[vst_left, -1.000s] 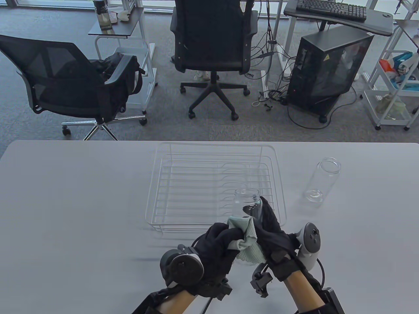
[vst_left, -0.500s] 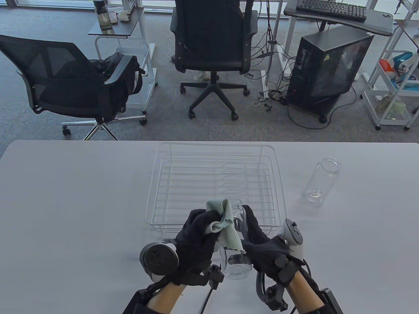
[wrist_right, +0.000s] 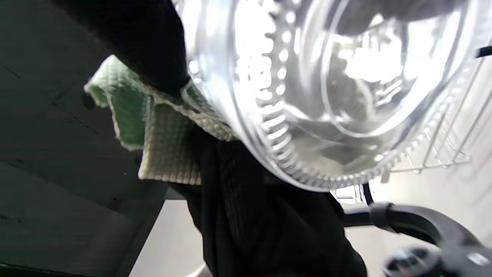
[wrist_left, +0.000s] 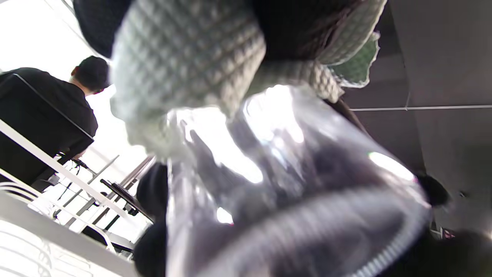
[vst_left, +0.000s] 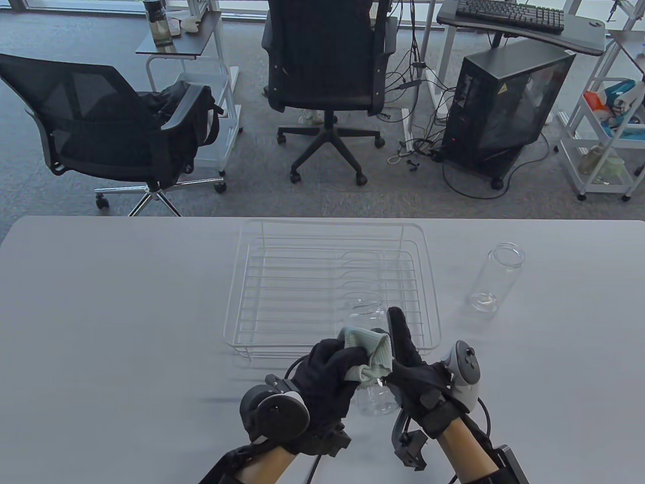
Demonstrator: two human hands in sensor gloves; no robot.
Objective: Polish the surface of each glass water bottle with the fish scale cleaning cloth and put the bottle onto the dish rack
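Note:
A clear glass bottle (vst_left: 369, 353) is held tilted above the table's near edge, its mouth pointing toward the white wire dish rack (vst_left: 330, 287). My right hand (vst_left: 410, 365) grips the bottle's side, fingers curled round it. My left hand (vst_left: 330, 375) holds a pale green waffle-textured cloth (vst_left: 370, 355) bunched against the bottle's left side. In the left wrist view the cloth (wrist_left: 184, 69) lies over the bottle (wrist_left: 292, 184). The right wrist view shows the bottle's ribbed base (wrist_right: 315, 92) up close with the cloth (wrist_right: 153, 127) beside it. A second glass bottle (vst_left: 494, 277) stands upright at the right.
The dish rack holds nothing and sits mid-table just beyond my hands. Past the table's far edge are office chairs (vst_left: 322, 75), a computer tower (vst_left: 504, 111) and a white trolley (vst_left: 604, 136). A person in black (wrist_left: 80, 88) appears in the left wrist view.
Both hands and the bottle shifted left and down, then back right. The cloth slid up to the bottle's neck and is now back at mid-body. Both grips held throughout.

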